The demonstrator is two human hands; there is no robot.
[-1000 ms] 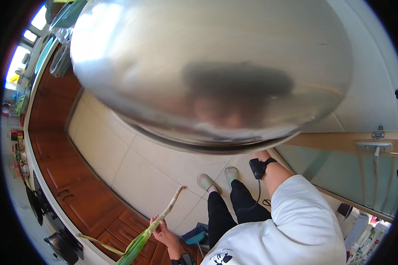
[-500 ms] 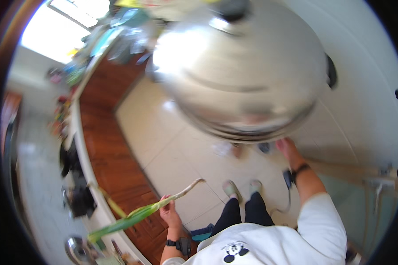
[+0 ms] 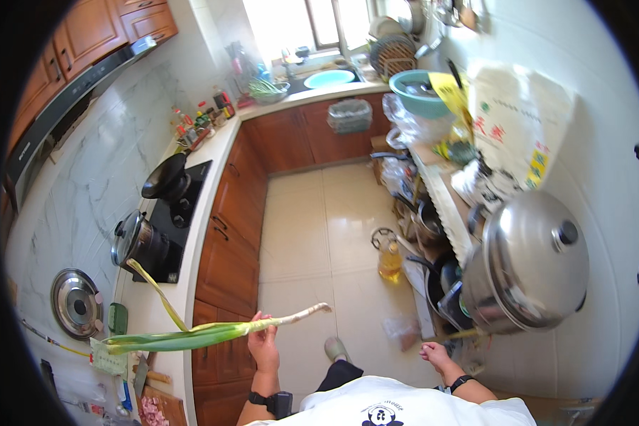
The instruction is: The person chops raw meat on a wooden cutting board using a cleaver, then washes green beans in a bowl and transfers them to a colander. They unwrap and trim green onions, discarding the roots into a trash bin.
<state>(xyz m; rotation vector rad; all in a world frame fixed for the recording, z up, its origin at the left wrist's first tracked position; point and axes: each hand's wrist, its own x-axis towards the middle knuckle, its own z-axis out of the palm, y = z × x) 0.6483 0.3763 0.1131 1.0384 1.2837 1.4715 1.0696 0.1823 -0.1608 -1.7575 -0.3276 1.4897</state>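
My left hand (image 3: 264,349) grips a long green onion (image 3: 224,334) around its pale stalk. The white root end points right, and the green leaves reach left over the counter, one yellowish leaf bent upward. On the other side of my body, my right hand (image 3: 439,357) hangs low with its fingers curled in; nothing shows in it. Nearest to that hand is a shelf with a large lidded steel pot (image 3: 525,263) on top. Beneath the leaves, a cutting board (image 3: 165,406) holds chopped pink meat, with a knife (image 3: 140,375) lying by it.
Along the left counter (image 3: 200,259) stand a lidded pot (image 3: 140,241) and a wok (image 3: 165,177) on a black cooktop. A sink with a turquoise basin (image 3: 329,79) is at the back. An oil bottle (image 3: 390,263) stands on the tiled floor, beside a shelf crowded with pans.
My view has swung round, taking the steel pot from top centre to the right. My right hand, earlier by the pot's lower rim, is now lower and apart from it. The green onion stays in my left hand.
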